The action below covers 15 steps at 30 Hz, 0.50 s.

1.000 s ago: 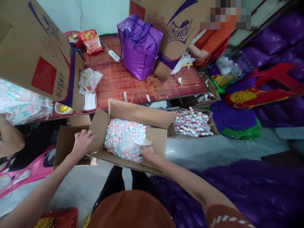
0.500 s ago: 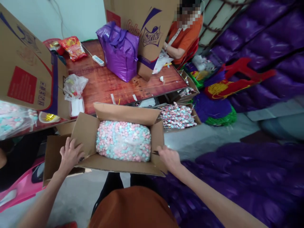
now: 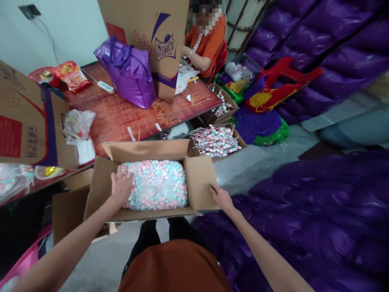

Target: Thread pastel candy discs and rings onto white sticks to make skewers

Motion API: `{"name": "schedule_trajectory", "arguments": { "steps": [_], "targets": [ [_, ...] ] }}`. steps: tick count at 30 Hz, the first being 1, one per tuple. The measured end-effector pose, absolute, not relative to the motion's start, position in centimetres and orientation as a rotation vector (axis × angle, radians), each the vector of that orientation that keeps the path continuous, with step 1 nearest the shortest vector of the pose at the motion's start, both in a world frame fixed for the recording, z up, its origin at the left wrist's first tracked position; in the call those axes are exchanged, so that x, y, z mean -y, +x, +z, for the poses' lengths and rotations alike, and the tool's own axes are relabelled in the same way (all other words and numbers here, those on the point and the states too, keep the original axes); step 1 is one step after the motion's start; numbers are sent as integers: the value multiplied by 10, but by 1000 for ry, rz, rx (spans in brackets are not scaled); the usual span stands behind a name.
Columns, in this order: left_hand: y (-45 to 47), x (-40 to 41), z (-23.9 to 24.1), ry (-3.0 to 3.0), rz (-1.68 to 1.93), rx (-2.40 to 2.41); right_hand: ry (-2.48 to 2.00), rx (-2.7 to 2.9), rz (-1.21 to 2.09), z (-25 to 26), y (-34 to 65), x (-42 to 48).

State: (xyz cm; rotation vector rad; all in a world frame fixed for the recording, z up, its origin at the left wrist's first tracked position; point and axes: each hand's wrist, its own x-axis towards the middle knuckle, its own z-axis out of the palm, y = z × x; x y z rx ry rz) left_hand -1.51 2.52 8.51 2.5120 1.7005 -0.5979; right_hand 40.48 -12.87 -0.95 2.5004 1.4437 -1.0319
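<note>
An opened cardboard box [image 3: 146, 150] sits in front of me with its flaps spread. Inside lies a clear plastic bag of small pink, blue and white pieces [image 3: 159, 184], possibly candies. My left hand [image 3: 122, 187] reaches into the box with its fingers apart, resting at the left end of the bag. At the outer edge of the right flap [image 3: 200, 180], my right hand [image 3: 222, 198] grips the cardboard between thumb and fingers.
A reddish wooden table [image 3: 109, 107] holds a purple zip bag [image 3: 127, 75] and a tall Sprite carton [image 3: 165, 48]. Beyond it sits a person in orange [image 3: 209, 48]. Boxed stick-mounted pieces [image 3: 215, 140], a red stool [image 3: 282, 79] and purple bundles [image 3: 304, 219] lie to the right.
My left hand has moved from the box's left flap inward onto the bag. The right flap now leans further outward in my right hand. The view has shifted right.
</note>
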Motion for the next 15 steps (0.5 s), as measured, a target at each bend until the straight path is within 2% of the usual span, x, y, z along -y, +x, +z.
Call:
{"name": "schedule_trajectory", "arguments": {
  "steps": [4,7,9,12,15],
  "targets": [
    [42,-11,31,2311,-668,-1376,2710,-1511,-1219,9,395,158],
    [59,-2,-3,2268,-626,-1376,2926,-1509,-1668,36,364,173],
    [61,-3,-17,2220,-548,-1417,2878,-1591,-1874,60,337,175],
    [52,-14,-24,2106,-394,-1421,2650,-1749,-1641,89,300,176],
    [36,-33,-22,1946,-218,-1372,2440,-1617,-1403,89,276,194]
  ]
}}
